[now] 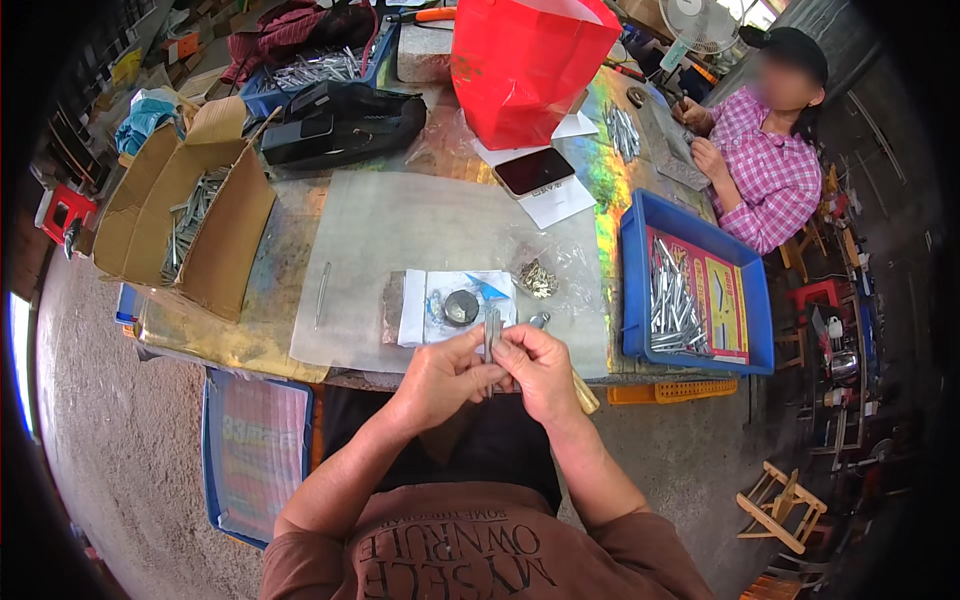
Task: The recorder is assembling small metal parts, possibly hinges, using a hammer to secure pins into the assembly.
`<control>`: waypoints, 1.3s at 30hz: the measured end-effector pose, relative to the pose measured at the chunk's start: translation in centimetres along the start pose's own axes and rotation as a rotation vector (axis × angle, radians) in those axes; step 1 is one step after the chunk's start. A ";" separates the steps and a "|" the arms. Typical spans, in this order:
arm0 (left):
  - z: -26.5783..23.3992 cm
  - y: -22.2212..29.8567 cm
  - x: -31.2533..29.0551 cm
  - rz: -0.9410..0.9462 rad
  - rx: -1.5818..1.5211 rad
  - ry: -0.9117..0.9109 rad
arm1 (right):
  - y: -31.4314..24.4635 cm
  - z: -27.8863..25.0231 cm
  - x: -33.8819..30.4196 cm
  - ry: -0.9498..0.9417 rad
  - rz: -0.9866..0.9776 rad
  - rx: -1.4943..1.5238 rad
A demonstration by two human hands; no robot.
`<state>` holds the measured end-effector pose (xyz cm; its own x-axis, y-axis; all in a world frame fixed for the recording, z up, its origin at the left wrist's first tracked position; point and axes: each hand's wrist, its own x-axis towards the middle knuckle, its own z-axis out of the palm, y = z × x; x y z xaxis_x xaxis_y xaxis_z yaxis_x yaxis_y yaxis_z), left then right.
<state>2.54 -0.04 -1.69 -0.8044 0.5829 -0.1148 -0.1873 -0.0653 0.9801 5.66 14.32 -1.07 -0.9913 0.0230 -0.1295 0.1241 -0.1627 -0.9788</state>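
Metal pcs (492, 328), no. unclear; L hand (445, 378), R hand (538, 372): grip clamped on them; 1 wood handle (584, 394), 1 phone (535, 172).

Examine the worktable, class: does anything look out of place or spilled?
One thin strip lies alone on the pale sheet, near its left edge. It looks odd because slender metal pieces are heaped together in the cardboard box and blue tray. Nothing else clearly stands out.

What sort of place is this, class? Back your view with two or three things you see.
Probably a small metal-parts workshop: the blue rectangular plastic tray and brown open cardboard box contain many slim silvery metal pieces, and the left hand and right hand hold slim grey metalwork.
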 end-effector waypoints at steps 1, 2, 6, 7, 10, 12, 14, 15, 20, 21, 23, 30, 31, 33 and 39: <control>-0.1 0.3 0.3 -0.021 -0.002 -0.005 | -0.1 -0.2 0.4 0.004 0.009 0.002; -0.3 0.5 0.6 -0.043 -0.004 -0.010 | -0.1 -0.3 0.7 0.008 0.019 0.004; -0.6 2.0 1.5 -0.053 -0.029 -0.063 | -0.6 -0.2 1.6 0.006 0.017 0.114; -0.7 2.1 1.7 -0.041 -0.041 -0.072 | -0.8 -0.2 1.8 0.003 0.016 0.134; -0.6 3.0 2.1 -0.026 -0.061 -0.075 | -1.3 -0.3 2.2 -0.001 0.008 0.152; -0.7 2.9 2.5 -0.034 -0.063 -0.093 | -1.4 -0.4 2.5 -0.008 -0.005 0.166; -0.6 3.2 2.6 -0.020 -0.086 -0.082 | -1.6 -0.4 2.6 -0.007 -0.012 0.169; -0.6 3.3 2.7 -0.018 -0.074 -0.078 | -1.7 -0.5 2.6 -0.003 -0.014 0.169; -0.3 3.7 3.0 -0.005 -0.043 -0.069 | -2.1 -0.6 2.6 0.009 -0.034 0.159; -0.3 3.8 2.9 -0.007 -0.042 -0.065 | -2.1 -0.6 2.6 0.009 -0.036 0.160; -0.2 4.1 2.8 -0.008 -0.041 -0.060 | -2.2 -0.6 2.6 0.008 -0.042 0.161; 0.0 3.9 2.9 0.007 -0.013 -0.038 | -2.2 -0.7 2.6 0.004 -0.062 0.153; 0.0 3.7 2.9 0.001 -0.008 -0.034 | -2.1 -0.7 2.6 0.005 -0.062 0.152; 0.0 3.4 2.9 -0.005 0.002 -0.027 | -2.0 -0.7 2.6 0.003 -0.064 0.150; -0.1 3.3 3.0 -0.004 0.013 -0.030 | -1.7 -0.8 2.6 0.016 -0.056 0.165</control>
<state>-0.55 1.35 1.18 -0.7862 0.6074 -0.1138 -0.1829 -0.0528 0.9817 2.89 15.46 0.10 -0.9955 0.0524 -0.0793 0.0584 -0.3203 -0.9455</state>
